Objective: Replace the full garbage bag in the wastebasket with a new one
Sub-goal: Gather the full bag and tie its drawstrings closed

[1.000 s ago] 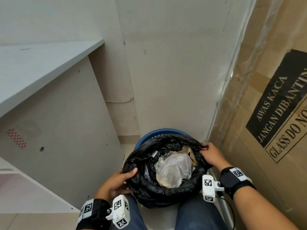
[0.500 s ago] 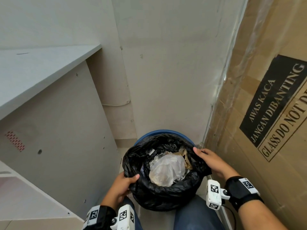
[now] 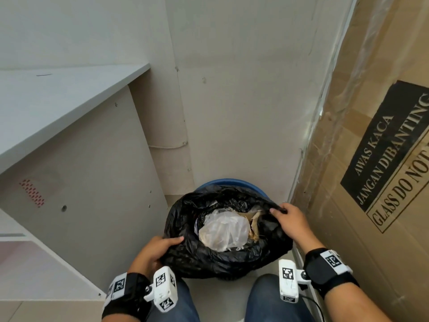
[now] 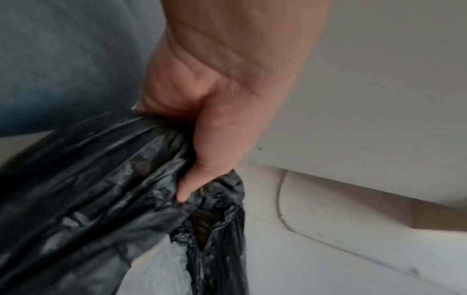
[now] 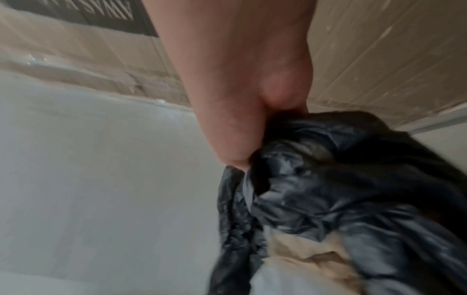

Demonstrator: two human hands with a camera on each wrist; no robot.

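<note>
A full black garbage bag sits in a blue wastebasket, of which only the far rim shows. Clear plastic and brown paper lie on top of the rubbish. My left hand grips the bag's near left edge, thumb over the plastic; the left wrist view shows the black plastic bunched under my left hand. My right hand grips the bag's right edge, and its wrist view shows the gathered plastic held in my right hand.
A grey desk side panel stands close on the left. A tall cardboard box marked as glass leans on the right. The wall is right behind the basket. My knees in jeans are just in front.
Both hands have drawn the bag's edges up and inward, so the bag stands higher above the basket. The right hand has shifted from the rim's side to its upper right edge.
</note>
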